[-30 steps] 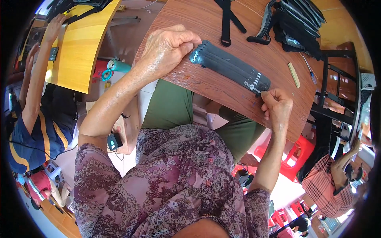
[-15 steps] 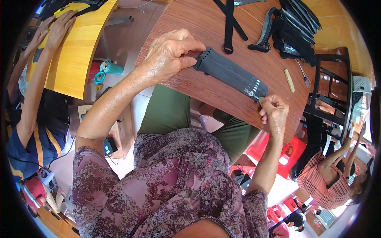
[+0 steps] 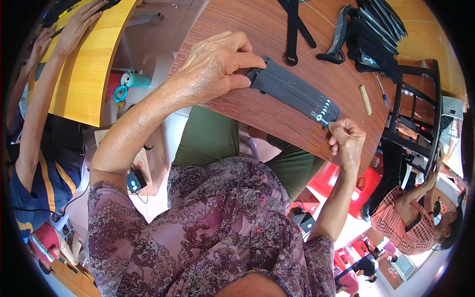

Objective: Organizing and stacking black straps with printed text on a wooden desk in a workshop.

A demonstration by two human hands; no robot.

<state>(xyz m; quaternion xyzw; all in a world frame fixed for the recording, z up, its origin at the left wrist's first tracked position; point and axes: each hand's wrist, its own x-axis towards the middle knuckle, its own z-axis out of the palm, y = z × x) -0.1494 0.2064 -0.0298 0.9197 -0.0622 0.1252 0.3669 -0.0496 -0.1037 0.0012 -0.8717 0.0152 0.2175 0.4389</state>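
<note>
A long black fabric piece with white printed marks at its right end (image 3: 297, 94) lies along the near edge of the brown table. My left hand (image 3: 215, 64) pinches its left end between thumb and fingers. At the other end, my right hand (image 3: 348, 136) has its fingers curled and closed on the corner beside the white marks. Small dark tabs stick out along the piece's near edge. What the right fingertips hold exactly is too small to make out.
Black straps (image 3: 293, 34) cross at the table's far side. Stacked black fabric pieces (image 3: 378, 29) lie at the far right. A yellowish stick (image 3: 365, 100) and a thin pen-like tool (image 3: 383, 91) rest near the right edge. Another person's hand (image 3: 74, 29) works at a yellow table.
The view has shifted slightly, and the things on the table sit a little farther right in it. Both hands keep their hold on the fabric piece's ends.
</note>
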